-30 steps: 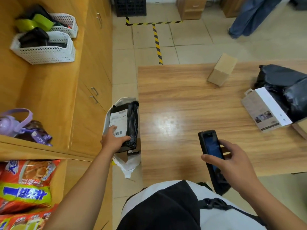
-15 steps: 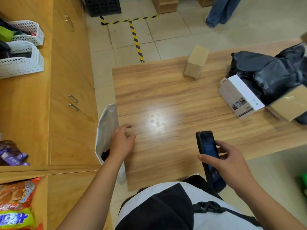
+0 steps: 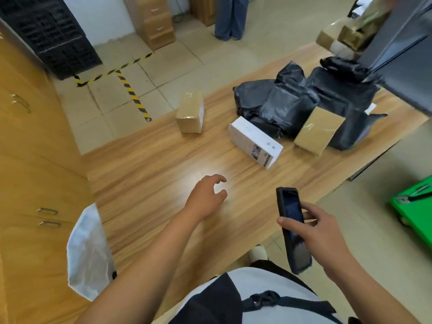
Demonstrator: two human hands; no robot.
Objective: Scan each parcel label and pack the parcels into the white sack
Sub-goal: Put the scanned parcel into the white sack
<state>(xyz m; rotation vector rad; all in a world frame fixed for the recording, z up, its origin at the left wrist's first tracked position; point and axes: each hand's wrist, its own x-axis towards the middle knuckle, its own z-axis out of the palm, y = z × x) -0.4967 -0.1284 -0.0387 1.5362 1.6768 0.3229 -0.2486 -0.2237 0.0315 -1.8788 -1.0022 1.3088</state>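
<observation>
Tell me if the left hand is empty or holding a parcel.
Empty: the left hand hangs loosely curled over the table, gripping nothing.

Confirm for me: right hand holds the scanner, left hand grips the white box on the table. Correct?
No. In the head view the left hand is empty, hovering over the table short of the white box. The right hand does hold the scanner.

Parcels (image 3: 287, 108) heaped on table (image 3: 152, 174); white sack (image 3: 86, 249) (left edge).
</observation>
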